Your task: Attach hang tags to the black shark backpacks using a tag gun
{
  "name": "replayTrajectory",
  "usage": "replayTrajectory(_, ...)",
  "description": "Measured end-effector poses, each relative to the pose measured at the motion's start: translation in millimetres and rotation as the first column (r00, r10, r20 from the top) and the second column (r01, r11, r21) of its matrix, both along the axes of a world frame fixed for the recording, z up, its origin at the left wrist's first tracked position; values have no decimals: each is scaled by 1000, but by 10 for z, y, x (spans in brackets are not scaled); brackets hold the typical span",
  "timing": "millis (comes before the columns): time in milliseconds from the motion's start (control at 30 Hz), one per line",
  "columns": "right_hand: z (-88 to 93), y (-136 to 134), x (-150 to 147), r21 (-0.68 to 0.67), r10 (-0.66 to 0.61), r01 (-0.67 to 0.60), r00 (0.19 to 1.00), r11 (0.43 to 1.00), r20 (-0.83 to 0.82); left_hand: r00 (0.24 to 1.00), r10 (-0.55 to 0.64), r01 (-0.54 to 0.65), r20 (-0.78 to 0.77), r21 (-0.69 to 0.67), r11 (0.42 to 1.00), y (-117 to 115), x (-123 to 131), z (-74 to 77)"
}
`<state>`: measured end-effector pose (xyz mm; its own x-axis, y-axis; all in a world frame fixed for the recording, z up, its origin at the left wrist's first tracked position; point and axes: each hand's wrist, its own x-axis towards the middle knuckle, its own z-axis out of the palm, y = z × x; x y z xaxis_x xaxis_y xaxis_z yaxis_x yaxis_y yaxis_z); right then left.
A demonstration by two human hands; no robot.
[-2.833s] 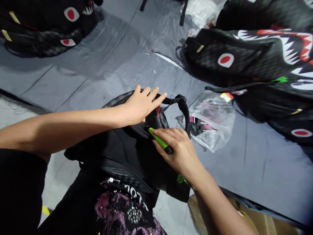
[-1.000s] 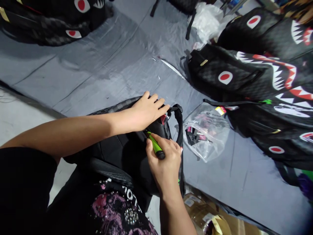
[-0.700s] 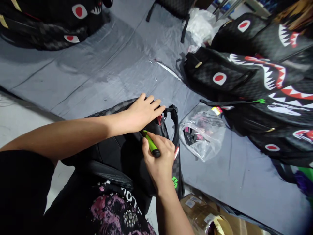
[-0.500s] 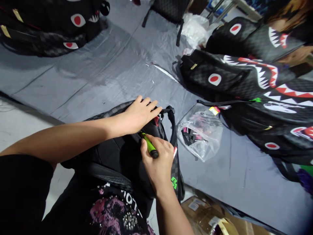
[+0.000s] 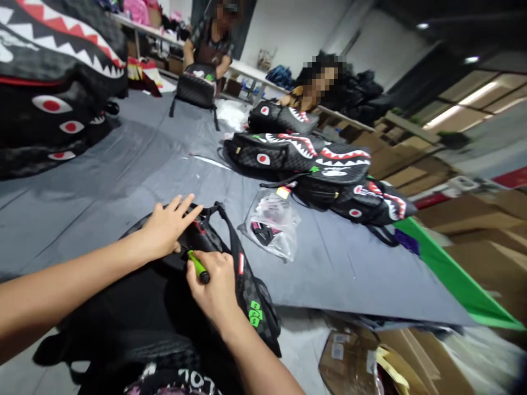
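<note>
A black checkered backpack [image 5: 247,285] lies on its front at the near edge of a grey-covered table [image 5: 135,164]. My left hand [image 5: 167,225] rests flat on its upper part, fingers spread toward the carry handle. My right hand [image 5: 214,285] grips a small green-handled tool [image 5: 198,266], its tip pressed against the bag just below my left hand. The tip itself is hidden by my fingers.
A clear plastic bag of small parts [image 5: 272,222] lies right of the backpack. Shark-mouth backpacks are piled at the right [image 5: 313,162] and far left [image 5: 53,93]. Two people work at the far end. Cardboard boxes [image 5: 362,356] sit below the table edge.
The view has tilted up, so the far end of the table and two people now show. Both hands stay on the backpack, the right one still holding the green tool.
</note>
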<state>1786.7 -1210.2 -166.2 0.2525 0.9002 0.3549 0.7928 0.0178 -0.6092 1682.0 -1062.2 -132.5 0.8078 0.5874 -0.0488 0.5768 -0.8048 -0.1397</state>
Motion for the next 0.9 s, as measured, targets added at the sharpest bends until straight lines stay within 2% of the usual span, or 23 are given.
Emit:
replayTrajectory(167,55,-172,-192,108,65,-59,996,992,-55,986,167,-167,-26,-26,986,-200,-427,248)
replayTrajectory(233,59,-232,-307,134,114,-108,993,985,-39,975,220,-220,-37,11,975,-321,-601,280)
replayTrajectory(333,34,-279,-425,145,201,-199,979,969,-4,964,262,-257,-42,94,962,-451,-750,243)
replayTrajectory(433,-21,-276,-434,148,224,-219,975,964,-14,964,266,-262,-27,105,959,-468,-760,193)
replayTrajectory(600,-92,-236,-370,156,178,-171,983,973,-34,983,183,-183,7,33,983,-385,-705,187)
replayTrajectory(733,-126,-165,-357,159,155,-155,988,975,10,987,158,-159,17,36,987,-295,-720,125)
replayTrajectory(900,-155,-146,-324,199,184,-177,983,964,-14,986,144,-150,-89,-60,987,-246,-728,171)
